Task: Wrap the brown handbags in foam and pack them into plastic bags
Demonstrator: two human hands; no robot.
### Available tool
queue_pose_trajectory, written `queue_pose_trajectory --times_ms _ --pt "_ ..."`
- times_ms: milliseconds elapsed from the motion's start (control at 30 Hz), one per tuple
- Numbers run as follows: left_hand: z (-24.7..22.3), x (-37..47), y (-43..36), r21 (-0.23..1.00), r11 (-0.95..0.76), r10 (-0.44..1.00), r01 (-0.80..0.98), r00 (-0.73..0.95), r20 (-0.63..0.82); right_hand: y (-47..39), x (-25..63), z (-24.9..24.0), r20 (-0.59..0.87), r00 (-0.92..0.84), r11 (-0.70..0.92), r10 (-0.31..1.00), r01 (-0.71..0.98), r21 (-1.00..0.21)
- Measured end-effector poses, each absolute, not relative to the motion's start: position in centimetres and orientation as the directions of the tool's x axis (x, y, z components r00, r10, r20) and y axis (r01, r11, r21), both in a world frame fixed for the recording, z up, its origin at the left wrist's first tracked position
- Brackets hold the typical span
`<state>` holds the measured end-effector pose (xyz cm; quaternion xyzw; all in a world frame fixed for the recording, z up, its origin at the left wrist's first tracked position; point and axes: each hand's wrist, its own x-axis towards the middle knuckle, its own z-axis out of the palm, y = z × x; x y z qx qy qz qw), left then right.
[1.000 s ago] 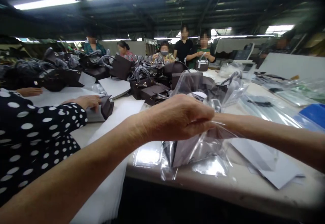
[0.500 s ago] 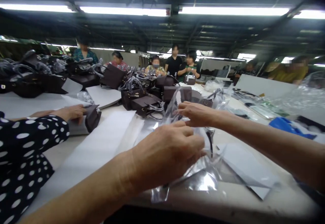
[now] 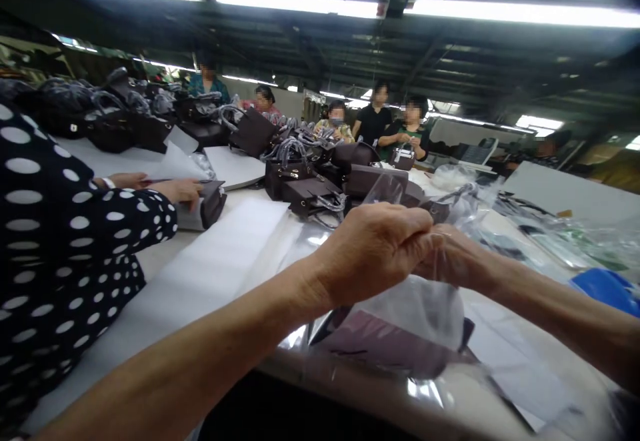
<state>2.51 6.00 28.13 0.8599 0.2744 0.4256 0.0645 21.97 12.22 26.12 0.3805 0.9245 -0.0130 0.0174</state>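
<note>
My left hand (image 3: 373,251) is closed, its fingers pinched over the top of a clear plastic bag (image 3: 435,301). Right beside it and partly behind it, my right hand (image 3: 453,254) grips the same bag, its fingertips largely hidden. Inside the plastic, below both hands, lies a dark handbag (image 3: 387,344) near the front edge of the table; white wrapping covers part of it. Clear film and a grey-white sheet (image 3: 525,361) lie to its right.
White foam sheets (image 3: 230,247) lie to the left. A co-worker's polka-dot sleeve (image 3: 95,211) reaches in there, their hands on another dark handbag (image 3: 214,202). Many wrapped handbags (image 3: 313,194) are piled behind. A blue item (image 3: 605,291) sits at right.
My hands have come together at the top of the plastic bag. The handbag inside now shows below them. The whole view has tilted and shifted rightward.
</note>
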Motion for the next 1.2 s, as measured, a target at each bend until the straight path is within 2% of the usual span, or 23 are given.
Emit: queue_pose_trajectory --times_ms 100,300,400,467,533,567,633,700,733,800,867,933,967,1033,1100,1133,1200 --pt "28.0 2.4 6.5 0.430 -0.815 0.573 0.390 0.428 0.699 11.2 22.3 25.9 0.047 -0.707 0.671 0.706 0.688 0.277" --pt "25.5 2.5 8.5 0.652 -0.639 0.759 0.409 0.196 0.621 11.2 22.8 23.6 0.054 -0.741 0.663 0.669 0.628 0.409" --pt "24.7 2.8 9.3 0.618 -0.664 0.733 0.421 0.207 0.647 11.4 22.5 23.0 0.054 -0.759 0.663 0.649 0.599 0.449" --pt "24.8 2.6 9.4 0.553 -0.722 0.677 0.417 0.257 0.690 11.2 22.3 24.0 0.030 -0.770 0.691 0.637 0.587 0.422" --pt "25.2 2.0 9.2 0.506 -0.755 0.638 0.417 0.286 0.715 11.2 22.2 26.4 0.003 -0.800 0.756 0.600 0.568 0.326" --pt "25.4 1.6 8.9 0.489 -0.762 0.626 0.424 0.293 0.722 11.3 22.2 27.9 0.042 -0.813 0.777 0.581 0.570 0.269" --pt "25.7 0.7 8.3 0.451 -0.771 0.609 0.449 0.314 0.728 11.9 22.3 30.7 0.223 -0.804 0.775 0.552 0.593 0.218" --pt "25.9 -0.1 7.7 0.413 -0.779 0.594 0.472 0.345 0.726 13.1 22.4 32.5 0.387 -0.760 0.729 0.522 0.633 0.260" --pt "26.0 -0.3 7.4 0.399 -0.781 0.591 0.480 0.362 0.721 13.9 22.3 32.8 0.407 -0.746 0.701 0.526 0.652 0.289" --pt "26.1 -0.7 7.0 0.376 -0.782 0.590 0.497 0.397 0.703 15.7 22.1 32.6 0.323 -0.729 0.670 0.603 0.683 0.292" --pt "26.3 -0.8 6.9 0.348 -0.776 0.596 0.526 0.431 0.678 17.0 21.8 31.9 0.203 -0.699 0.662 0.686 0.715 0.225" --pt "26.5 -0.9 7.1 0.316 -0.751 0.615 0.580 0.439 0.655 17.7 21.8 31.5 0.147 -0.685 0.664 0.713 0.728 0.170" --pt "26.6 -0.9 7.4 0.308 -0.726 0.637 0.615 0.434 0.637 17.9 21.9 31.6 0.167 -0.678 0.660 0.715 0.735 0.156" --pt "27.0 -0.8 8.1 0.314 -0.665 0.701 0.678 0.422 0.575 18.0 22.3 32.2 0.296 -0.630 0.626 0.718 0.771 0.120" --pt "27.4 -0.6 9.1 0.324 -0.610 0.766 0.724 0.433 0.475 18.2 22.8 32.9 0.372 -0.551 0.581 0.747 0.813 0.036" --pt "27.6 -0.5 9.5 0.320 -0.586 0.791 0.744 0.439 0.427 18.5 23.0 33.1 0.356 -0.524 0.564 0.773 0.826 -0.009" --pt "28.2 -0.2 10.4 0.289 -0.553 0.820 0.782 0.449 0.355 19.0 23.3 33.2 0.220 -0.513 0.539 0.829 0.840 -0.071"
